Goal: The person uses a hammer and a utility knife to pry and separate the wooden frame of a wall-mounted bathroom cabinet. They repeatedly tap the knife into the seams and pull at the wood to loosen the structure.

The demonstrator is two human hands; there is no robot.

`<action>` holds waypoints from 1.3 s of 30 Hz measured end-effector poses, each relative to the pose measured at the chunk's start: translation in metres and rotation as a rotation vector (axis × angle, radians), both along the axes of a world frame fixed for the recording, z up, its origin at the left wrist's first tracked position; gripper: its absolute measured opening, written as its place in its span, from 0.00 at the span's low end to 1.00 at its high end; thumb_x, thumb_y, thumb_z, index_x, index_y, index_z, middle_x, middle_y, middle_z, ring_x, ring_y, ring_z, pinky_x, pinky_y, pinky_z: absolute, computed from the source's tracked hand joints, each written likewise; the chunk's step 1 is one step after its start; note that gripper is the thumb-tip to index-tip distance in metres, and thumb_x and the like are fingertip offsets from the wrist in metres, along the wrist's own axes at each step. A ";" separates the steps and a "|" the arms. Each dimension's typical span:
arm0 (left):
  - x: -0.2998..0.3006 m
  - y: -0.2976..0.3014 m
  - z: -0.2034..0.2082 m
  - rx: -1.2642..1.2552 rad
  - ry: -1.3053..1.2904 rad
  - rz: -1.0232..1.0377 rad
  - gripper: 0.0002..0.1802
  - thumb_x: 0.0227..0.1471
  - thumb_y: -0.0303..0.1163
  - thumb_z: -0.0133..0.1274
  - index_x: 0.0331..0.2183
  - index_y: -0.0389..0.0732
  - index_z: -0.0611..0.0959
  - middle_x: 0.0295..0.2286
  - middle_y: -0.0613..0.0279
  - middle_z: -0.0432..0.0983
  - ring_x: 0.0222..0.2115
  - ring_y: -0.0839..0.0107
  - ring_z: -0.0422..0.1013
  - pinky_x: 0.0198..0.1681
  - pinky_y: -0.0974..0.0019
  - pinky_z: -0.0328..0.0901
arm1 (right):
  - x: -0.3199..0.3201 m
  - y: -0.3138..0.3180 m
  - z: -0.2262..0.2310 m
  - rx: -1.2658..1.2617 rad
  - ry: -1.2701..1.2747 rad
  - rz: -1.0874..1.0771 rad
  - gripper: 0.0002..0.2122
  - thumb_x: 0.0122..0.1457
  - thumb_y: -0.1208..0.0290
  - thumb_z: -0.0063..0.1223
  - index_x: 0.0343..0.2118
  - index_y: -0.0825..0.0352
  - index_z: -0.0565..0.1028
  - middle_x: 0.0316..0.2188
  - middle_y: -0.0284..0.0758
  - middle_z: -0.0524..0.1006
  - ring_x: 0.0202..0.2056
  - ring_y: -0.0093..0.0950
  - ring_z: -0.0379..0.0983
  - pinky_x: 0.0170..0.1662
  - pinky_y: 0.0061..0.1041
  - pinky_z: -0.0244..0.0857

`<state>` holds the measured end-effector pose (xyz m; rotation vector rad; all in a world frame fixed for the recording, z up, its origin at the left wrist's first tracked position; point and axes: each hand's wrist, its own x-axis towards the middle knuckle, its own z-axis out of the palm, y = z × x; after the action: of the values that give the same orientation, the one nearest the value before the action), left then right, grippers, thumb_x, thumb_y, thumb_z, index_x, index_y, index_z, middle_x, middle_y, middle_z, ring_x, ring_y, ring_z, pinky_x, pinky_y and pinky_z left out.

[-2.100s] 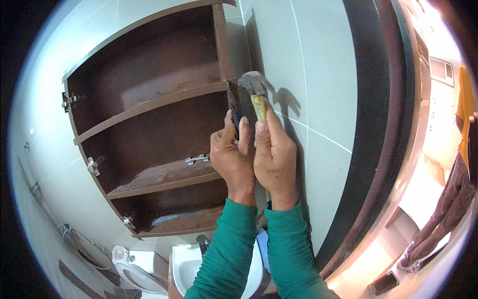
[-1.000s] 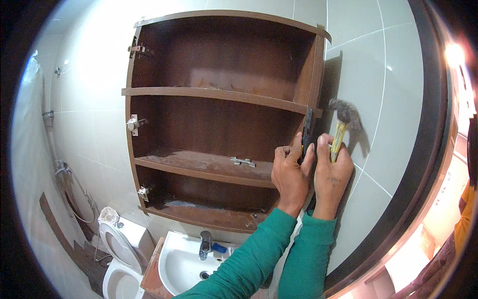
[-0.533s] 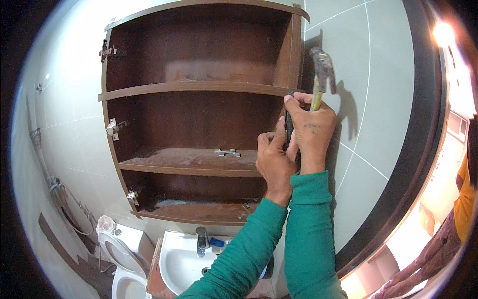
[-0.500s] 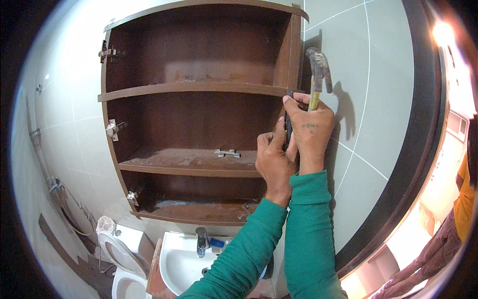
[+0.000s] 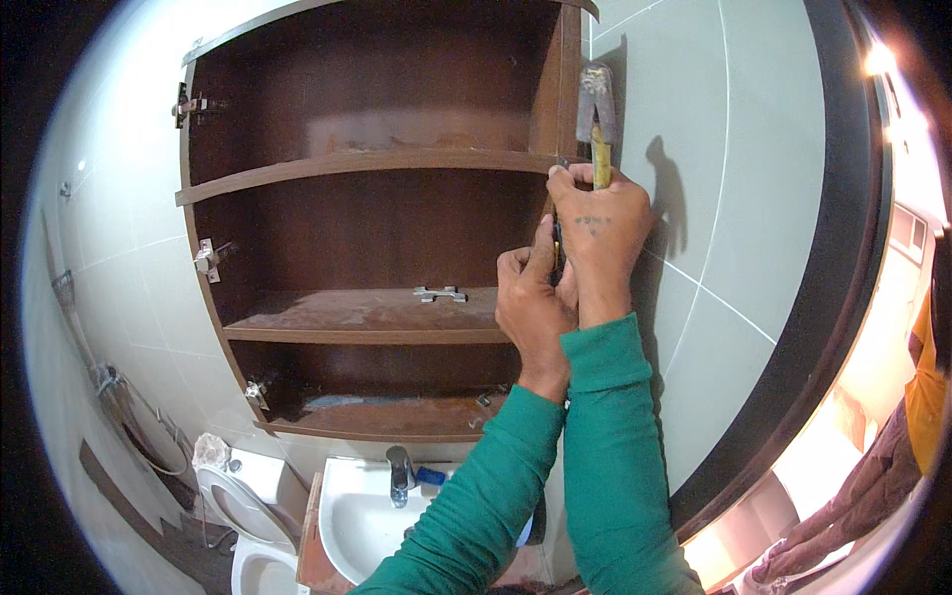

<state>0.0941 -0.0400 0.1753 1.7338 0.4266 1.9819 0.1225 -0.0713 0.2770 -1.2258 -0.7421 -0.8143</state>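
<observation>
A claw hammer (image 5: 598, 109) with a yellow handle stands head-up in the closed grip of my right hand (image 5: 605, 228). The thumb and forefinger of that hand also touch the top of a narrow dark tool (image 5: 558, 236) with a yellow mark. Just below, my left hand (image 5: 535, 302) is closed around this dark tool at the right front edge of the brown wall cabinet (image 5: 367, 159); fingers hide most of it, so its kind does not show. On the cabinet's middle shelf lies a loose metal hinge plate (image 5: 439, 295).
Metal hinges (image 5: 206, 260) stick out along the cabinet's left edge. Underneath are a white sink (image 5: 342, 511) with a faucet (image 5: 399, 474) and a toilet (image 5: 248, 506). Grey tiled wall (image 5: 684, 198) and a dark door frame (image 5: 793, 357) stand to the right; another person (image 5: 892, 466) is beyond.
The view has shifted slightly, so cabinet and hands appear further left and higher. The hammer head has turned and tipped more upright. Both hands keep their hold.
</observation>
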 end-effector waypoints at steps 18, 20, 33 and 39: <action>-0.005 0.005 -0.002 0.014 0.010 -0.015 0.35 0.50 0.37 0.70 0.60 0.62 0.82 0.35 0.61 0.74 0.33 0.65 0.75 0.35 0.57 0.73 | -0.003 0.007 -0.004 0.043 -0.077 -0.063 0.11 0.54 0.66 0.65 0.25 0.70 0.82 0.22 0.49 0.81 0.24 0.45 0.82 0.31 0.40 0.74; -0.008 0.003 -0.001 0.008 0.023 -0.020 0.34 0.50 0.37 0.70 0.60 0.61 0.82 0.35 0.61 0.74 0.33 0.66 0.75 0.35 0.57 0.73 | -0.006 0.005 -0.004 0.047 -0.051 -0.016 0.11 0.54 0.66 0.65 0.25 0.71 0.82 0.22 0.49 0.81 0.24 0.45 0.82 0.31 0.40 0.74; -0.011 0.004 0.000 0.041 0.004 -0.056 0.32 0.51 0.39 0.69 0.59 0.56 0.83 0.34 0.59 0.76 0.32 0.66 0.74 0.35 0.58 0.72 | 0.001 0.008 -0.005 0.006 -0.094 -0.088 0.12 0.55 0.64 0.64 0.26 0.72 0.82 0.26 0.51 0.81 0.28 0.50 0.81 0.35 0.43 0.74; -0.015 0.005 0.003 0.061 0.048 -0.040 0.31 0.53 0.39 0.67 0.59 0.54 0.83 0.34 0.56 0.77 0.33 0.61 0.75 0.36 0.56 0.72 | -0.001 0.008 -0.003 0.003 -0.094 -0.071 0.12 0.55 0.65 0.65 0.26 0.72 0.81 0.25 0.51 0.81 0.28 0.50 0.81 0.35 0.43 0.74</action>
<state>0.0790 -0.0347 0.1787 1.8158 0.3473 1.9478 0.1216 -0.0637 0.2742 -1.2237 -0.7767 -0.9368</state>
